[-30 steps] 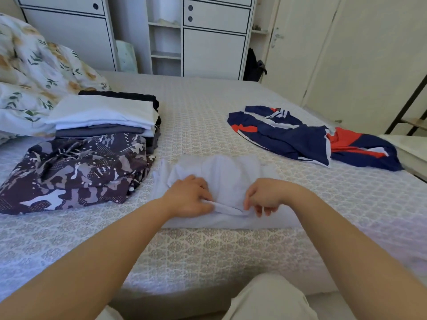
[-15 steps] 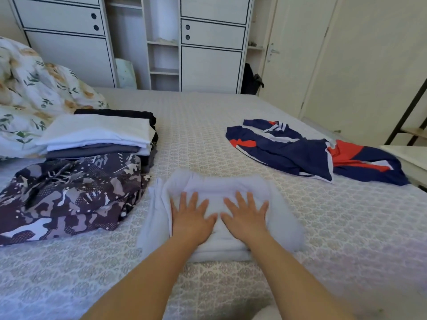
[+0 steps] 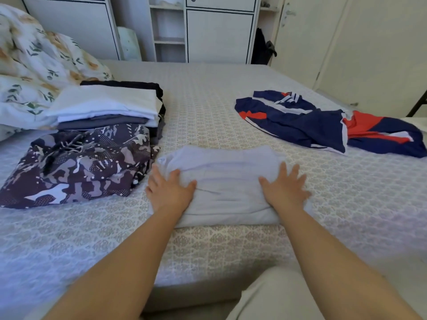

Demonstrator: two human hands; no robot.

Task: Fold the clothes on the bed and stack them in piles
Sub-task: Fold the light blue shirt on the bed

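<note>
Your left hand and right hand lay flat on the folded pale lilac cloth garment at the centre of the frame, fingers straight and spread, pressing rather than gripping anything. Half a second before, both palms sat side by side at the middle of that garment; by this moment you had slid them apart, the left to its left edge and the right to its right edge, so the bare cloth showed between them. A second before, your fingers were curled on a fold of it. The garment rested near the front edge of the patterned grey-white bedspread, just beside the dark purple camouflage-print garment at centre left. Behind that, the stack of folded white, grey and black clothes stood unchanged in the upper left, next to the floral pillows. The unfolded navy, red and white sports garment stayed where it was at the right of the frame, well apart from your hands.
</note>
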